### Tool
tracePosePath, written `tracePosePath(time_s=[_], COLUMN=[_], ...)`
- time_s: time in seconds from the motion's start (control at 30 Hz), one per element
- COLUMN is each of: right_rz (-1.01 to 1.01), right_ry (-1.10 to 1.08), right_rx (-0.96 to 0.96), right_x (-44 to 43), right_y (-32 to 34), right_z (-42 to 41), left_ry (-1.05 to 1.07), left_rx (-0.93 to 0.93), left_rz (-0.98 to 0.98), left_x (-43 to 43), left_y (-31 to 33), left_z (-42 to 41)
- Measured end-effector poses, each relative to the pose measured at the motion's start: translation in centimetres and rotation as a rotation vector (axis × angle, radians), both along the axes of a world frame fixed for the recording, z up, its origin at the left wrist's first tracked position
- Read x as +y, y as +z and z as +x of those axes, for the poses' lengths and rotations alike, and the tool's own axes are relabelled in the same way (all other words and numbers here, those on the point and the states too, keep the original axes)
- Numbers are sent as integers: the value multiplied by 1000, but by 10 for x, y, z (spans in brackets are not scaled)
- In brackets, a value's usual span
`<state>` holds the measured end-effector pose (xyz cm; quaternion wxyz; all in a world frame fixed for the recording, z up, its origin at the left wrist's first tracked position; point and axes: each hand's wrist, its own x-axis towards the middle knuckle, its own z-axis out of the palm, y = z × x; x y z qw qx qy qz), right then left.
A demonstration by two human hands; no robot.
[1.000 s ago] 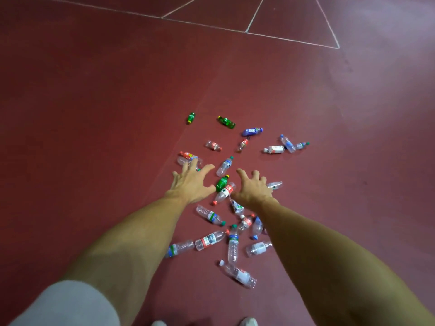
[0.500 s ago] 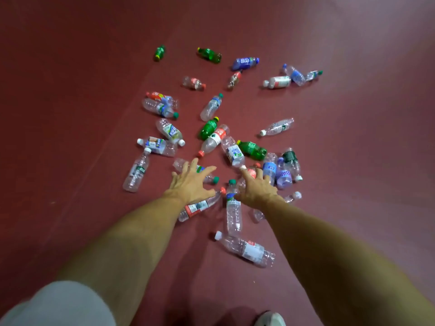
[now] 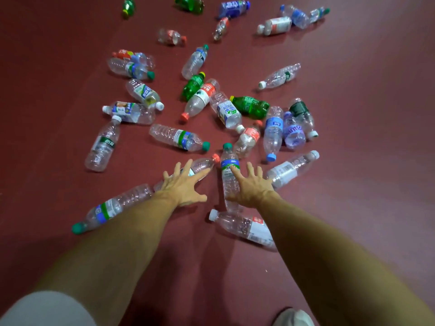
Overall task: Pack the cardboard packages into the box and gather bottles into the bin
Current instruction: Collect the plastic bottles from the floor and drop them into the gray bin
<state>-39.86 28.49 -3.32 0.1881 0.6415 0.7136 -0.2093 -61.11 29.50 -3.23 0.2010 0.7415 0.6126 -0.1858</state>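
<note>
Several empty plastic bottles lie scattered on the dark red floor (image 3: pixel 58 161). My left hand (image 3: pixel 182 185) reaches forward with fingers spread over a clear bottle with a red cap (image 3: pixel 203 164). My right hand (image 3: pixel 250 185) is spread open above an upright-pointing clear bottle with a green cap and blue-green label (image 3: pixel 228 168). Neither hand holds anything. Close by lie a long clear bottle with a green cap (image 3: pixel 110 209) under my left forearm and a white-capped bottle (image 3: pixel 240 225) beneath my right wrist. No bin, box or cardboard package is in view.
Green bottles (image 3: pixel 250 106) and blue-labelled ones (image 3: pixel 273 130) crowd the middle of the pile. More bottles (image 3: pixel 274 25) lie farther off at the top. A shoe tip (image 3: pixel 293 317) shows at the bottom edge.
The view has closed in on the bottles and tilted downward. Both hands have stayed spread and now hover right over the nearest bottles.
</note>
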Motion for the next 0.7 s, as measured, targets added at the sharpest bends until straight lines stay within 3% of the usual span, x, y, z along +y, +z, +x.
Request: tracePosePath(time_s=[0.2, 0.7], right_rz=[15, -27], right_ry=[157, 150], right_rx=[-89, 126], right_x=[12, 3], right_y=[-16, -38], right_z=[-8, -22], left_ry=[38, 1], left_rx=[17, 85], left_rz=[-54, -16], left_x=[14, 4], left_y=[-12, -25], left_z=[-8, -23])
